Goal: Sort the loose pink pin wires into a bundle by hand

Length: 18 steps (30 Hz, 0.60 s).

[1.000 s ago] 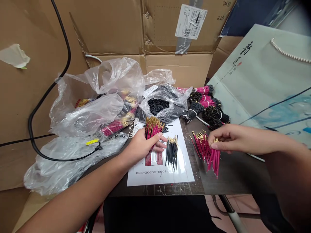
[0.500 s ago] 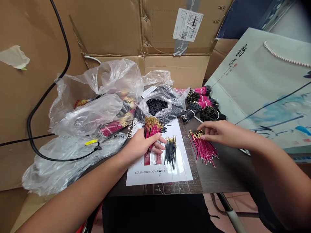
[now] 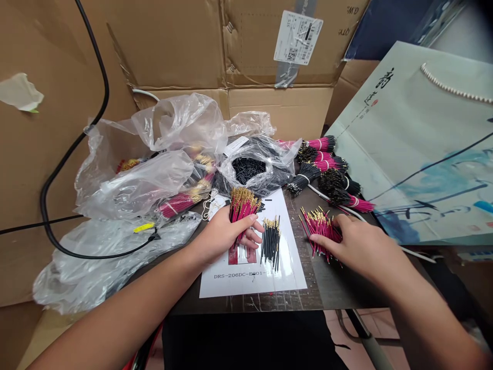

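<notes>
My left hand [image 3: 231, 228] is wrapped round a bundle of pink and black wires [image 3: 243, 203] with gold tips pointing up, over a white printed sheet [image 3: 254, 288]. Beside it on the sheet lies a loose row of black wires [image 3: 270, 244] with gold ends. My right hand [image 3: 342, 236] rests at the right side of a loose pile of pink wires [image 3: 318, 226] on the dark table, its thumb across the lower part and its other fingers partly hidden behind the pile. Past the sheet, an open plastic bag holds small black tubes [image 3: 248, 169].
Clear plastic bags [image 3: 154, 180] with more wire bundles cover the left side. Tied pink and black bundles [image 3: 327, 164] lie at the back right, beside a large pale paper bag [image 3: 435, 149]. A black cable [image 3: 50, 180] loops at the left; cardboard [image 3: 281, 108] stands behind.
My right hand has moved down round the right side of the pink pile, its thumb now over the wires. Another pink bundle at the right has come into view. My left hand is nearly unchanged.
</notes>
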Tool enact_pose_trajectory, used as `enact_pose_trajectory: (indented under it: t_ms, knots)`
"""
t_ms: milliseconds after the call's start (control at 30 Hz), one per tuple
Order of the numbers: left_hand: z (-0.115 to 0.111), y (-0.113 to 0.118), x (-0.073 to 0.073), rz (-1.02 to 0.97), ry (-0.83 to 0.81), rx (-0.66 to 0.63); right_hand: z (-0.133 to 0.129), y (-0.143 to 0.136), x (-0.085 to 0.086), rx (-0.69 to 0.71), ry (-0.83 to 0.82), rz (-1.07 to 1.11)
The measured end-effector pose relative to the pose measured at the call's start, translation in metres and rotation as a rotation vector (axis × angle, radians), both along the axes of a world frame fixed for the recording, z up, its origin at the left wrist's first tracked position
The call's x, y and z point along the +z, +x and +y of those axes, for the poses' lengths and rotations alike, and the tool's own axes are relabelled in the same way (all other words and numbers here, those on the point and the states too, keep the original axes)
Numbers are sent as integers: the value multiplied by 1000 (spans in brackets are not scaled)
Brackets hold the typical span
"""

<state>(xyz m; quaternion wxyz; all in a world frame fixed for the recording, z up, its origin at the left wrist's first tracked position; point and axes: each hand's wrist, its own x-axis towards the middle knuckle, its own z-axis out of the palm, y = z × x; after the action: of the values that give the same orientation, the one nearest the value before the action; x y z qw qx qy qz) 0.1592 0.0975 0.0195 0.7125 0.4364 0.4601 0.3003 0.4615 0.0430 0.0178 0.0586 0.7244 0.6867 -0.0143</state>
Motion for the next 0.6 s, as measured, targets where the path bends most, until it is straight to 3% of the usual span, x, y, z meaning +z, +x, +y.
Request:
enact_pose_trajectory:
  t_ms: [167,600]
  knots:
    - [-1,-1,-1,10,4,-22,-5,-11,-7,53,42,-19]
    - [0,-2,-2,10,-6,-35,-4,16,-8,118,-7,245]
